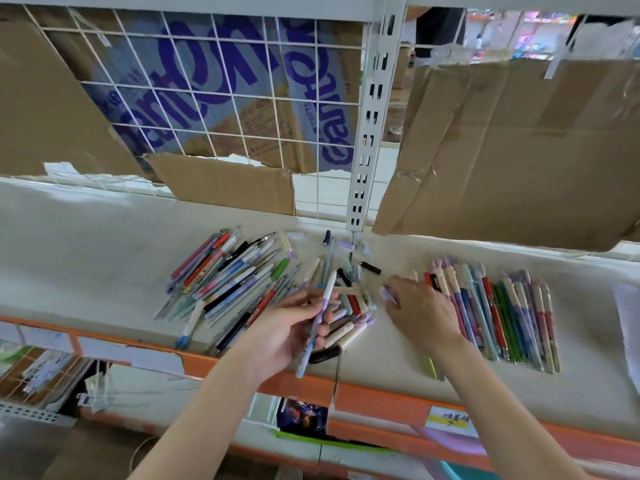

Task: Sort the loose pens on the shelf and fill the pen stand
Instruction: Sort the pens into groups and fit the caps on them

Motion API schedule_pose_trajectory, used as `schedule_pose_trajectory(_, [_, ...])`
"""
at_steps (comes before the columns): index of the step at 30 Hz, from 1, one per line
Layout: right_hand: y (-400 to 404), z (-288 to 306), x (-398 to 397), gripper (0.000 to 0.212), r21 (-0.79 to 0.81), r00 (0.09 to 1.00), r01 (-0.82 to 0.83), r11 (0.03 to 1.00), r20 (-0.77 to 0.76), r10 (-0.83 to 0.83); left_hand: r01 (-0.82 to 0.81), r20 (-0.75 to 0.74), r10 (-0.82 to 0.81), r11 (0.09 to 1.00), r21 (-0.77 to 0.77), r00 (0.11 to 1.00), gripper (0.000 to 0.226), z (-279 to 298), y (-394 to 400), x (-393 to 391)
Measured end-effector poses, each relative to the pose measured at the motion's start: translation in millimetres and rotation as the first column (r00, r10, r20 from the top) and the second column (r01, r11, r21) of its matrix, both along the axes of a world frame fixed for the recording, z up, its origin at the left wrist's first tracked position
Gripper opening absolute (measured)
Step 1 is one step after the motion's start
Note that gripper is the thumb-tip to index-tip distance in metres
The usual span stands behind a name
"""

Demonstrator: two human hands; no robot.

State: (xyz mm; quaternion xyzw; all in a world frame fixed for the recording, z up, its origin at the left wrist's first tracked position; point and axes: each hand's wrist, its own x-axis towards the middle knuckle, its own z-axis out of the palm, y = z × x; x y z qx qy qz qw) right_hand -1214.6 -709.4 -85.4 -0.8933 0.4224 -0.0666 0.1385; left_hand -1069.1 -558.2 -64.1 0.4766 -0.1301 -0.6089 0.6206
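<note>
On the white shelf (86,258) lie three groups of pens. A loose heap of mixed pens (228,275) spreads at the left. A small jumbled pile (349,306) sits in the middle. A tidy row of pens (502,313) lies side by side at the right. My left hand (287,327) holds a white and lilac pen (320,313) upright over the middle pile. My right hand (422,310) rests palm down beside the tidy row and pinches a small lilac cap (388,294). No pen stand is in view.
Torn cardboard sheets (519,150) hang on the white wire grid (225,98) behind the shelf. A slotted metal upright (367,133) stands behind the middle pile. The shelf's orange front edge (381,396) runs below my hands. A paper sheet (628,327) lies at far right.
</note>
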Motion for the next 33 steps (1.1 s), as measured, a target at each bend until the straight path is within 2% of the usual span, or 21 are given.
schedule_pose_trajectory(2, [-2, 1, -1, 0.024, -0.019, 0.994, -0.02, 1.0, -0.104, 0.018, -0.001, 0.027, 0.001, 1.0, 0.011, 1.0, 0.035, -1, 1, 1])
schedule_pose_trajectory(3, [-2, 1, -2, 0.025, -0.021, 0.994, -0.027, 0.999, -0.105, 0.024, -0.006, 0.035, 0.005, 1.0, 0.016, 0.999, 0.038, -2, 1, 1])
schedule_pose_trajectory(8, [1, -6, -7, 0.021, 0.123, 0.993, -0.041, 0.992, 0.114, 0.027, -0.021, 0.07, 0.02, 1.0, 0.014, 0.997, 0.039, -6, 3, 6])
schedule_pose_trajectory(10, [2, -7, -10, 0.016, 0.093, 0.974, -0.076, 0.993, 0.22, 0.054, -0.025, 0.092, 0.023, 0.999, 0.02, 0.995, 0.033, -7, 1, 6])
schedule_pose_trajectory(12, [4, -9, -12, 0.012, 0.064, 0.94, -0.188, 0.98, 0.301, 0.16, -0.036, 0.122, 0.032, 0.999, 0.031, 0.992, 0.026, -8, -1, 5])
schedule_pose_trajectory(14, [8, -12, -11, 0.014, 0.115, 0.923, -0.305, 0.945, 0.28, 0.263, -0.04, 0.14, 0.033, 0.998, 0.051, 0.99, 0.024, -9, -2, 5])
schedule_pose_trajectory(17, [12, -19, -7, 0.022, 0.155, 0.929, -0.347, 0.925, 0.19, 0.316, -0.027, 0.127, 0.021, 0.998, 0.049, 0.992, 0.025, -7, -3, 3])
schedule_pose_trajectory(21, [6, -12, -9, 0.015, 0.212, 0.899, -0.407, 0.888, 0.263, 0.349, -0.025, 0.182, 0.016, 0.999, 0.045, 0.983, 0.023, -5, 0, 8])
schedule_pose_trajectory(24, [3, 8, -11, 0.013, 0.455, 0.884, -0.379, 0.806, 0.436, 0.169, -0.063, 0.229, 0.053, 0.997, 0.036, 0.972, 0.022, -5, 3, 13])
schedule_pose_trajectory(26, [5, 17, -8, 0.01, 0.583, 0.799, -0.4, 0.707, 0.6, -0.043, -0.083, 0.312, 0.066, 0.996, 0.04, 0.948, 0.02, -6, 4, 14])
schedule_pose_trajectory(29, [8, 22, -2, 0.006, 0.606, 0.656, -0.405, 0.685, 0.715, -0.244, -0.102, 0.459, 0.075, 0.994, 0.034, 0.885, 0.018, -7, 5, 12])
schedule_pose_trajectory(33, [5, 26, 1, 0.008, 0.551, 0.622, -0.372, 0.747, 0.745, -0.24, -0.158, 0.638, 0.096, 0.987, 0.04, 0.764, 0.018, -8, 7, 13])
